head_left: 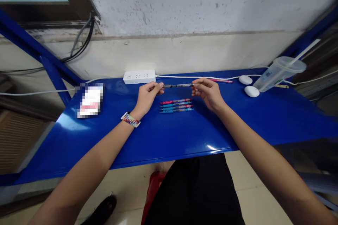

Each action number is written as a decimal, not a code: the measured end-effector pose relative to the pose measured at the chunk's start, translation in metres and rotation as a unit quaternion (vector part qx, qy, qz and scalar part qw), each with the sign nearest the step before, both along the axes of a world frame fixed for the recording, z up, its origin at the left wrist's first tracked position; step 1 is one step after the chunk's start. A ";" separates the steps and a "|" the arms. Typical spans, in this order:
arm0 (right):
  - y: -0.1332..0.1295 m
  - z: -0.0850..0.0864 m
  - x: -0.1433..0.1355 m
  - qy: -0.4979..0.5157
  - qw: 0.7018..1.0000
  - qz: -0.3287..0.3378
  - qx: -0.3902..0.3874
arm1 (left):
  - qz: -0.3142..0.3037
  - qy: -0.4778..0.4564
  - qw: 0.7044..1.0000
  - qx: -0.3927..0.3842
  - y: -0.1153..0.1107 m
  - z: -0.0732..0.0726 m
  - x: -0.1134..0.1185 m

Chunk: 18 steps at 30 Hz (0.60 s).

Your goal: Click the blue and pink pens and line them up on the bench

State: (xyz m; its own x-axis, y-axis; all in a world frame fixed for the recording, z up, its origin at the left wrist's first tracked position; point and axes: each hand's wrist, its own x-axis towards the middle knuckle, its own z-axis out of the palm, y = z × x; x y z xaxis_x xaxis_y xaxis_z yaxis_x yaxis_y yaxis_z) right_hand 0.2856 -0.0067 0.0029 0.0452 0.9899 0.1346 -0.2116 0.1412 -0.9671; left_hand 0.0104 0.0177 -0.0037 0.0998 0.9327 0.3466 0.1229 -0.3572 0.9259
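Observation:
Between my two hands a black-and-clear pen [182, 85] is held level above the blue table. My left hand [148, 97] pinches its dark left end between thumb and fingers. At the other end, the thumb and fingers of my right hand [208, 93] close on the clear part. Just below, several pens [176, 106] with red or blue parts lie side by side in a row on the table, touching neither hand. A red pen [221, 81] lies behind my right hand, partly hidden by it.
A white power strip [139, 76] with a white cable sits at the back of the blue table [163, 137]. To the right stand two white rounded objects [251, 91] and a tilted-looking clear cup [274, 75] with a straw. A blurred-out white item [91, 101] lies left.

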 end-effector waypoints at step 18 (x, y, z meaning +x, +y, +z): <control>-0.004 -0.001 -0.004 -0.018 0.998 0.052 0.016 | -0.036 0.082 0.996 0.009 -0.002 0.001 -0.003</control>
State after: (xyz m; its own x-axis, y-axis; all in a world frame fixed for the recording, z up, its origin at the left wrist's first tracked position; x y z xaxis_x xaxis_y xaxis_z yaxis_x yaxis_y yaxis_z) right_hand 0.2820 -0.0107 0.0023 -0.0633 0.9843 0.1650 -0.1913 0.1503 -0.9700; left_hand 0.0071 0.0155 -0.0027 0.2227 0.9148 0.3369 0.2464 -0.3871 0.8885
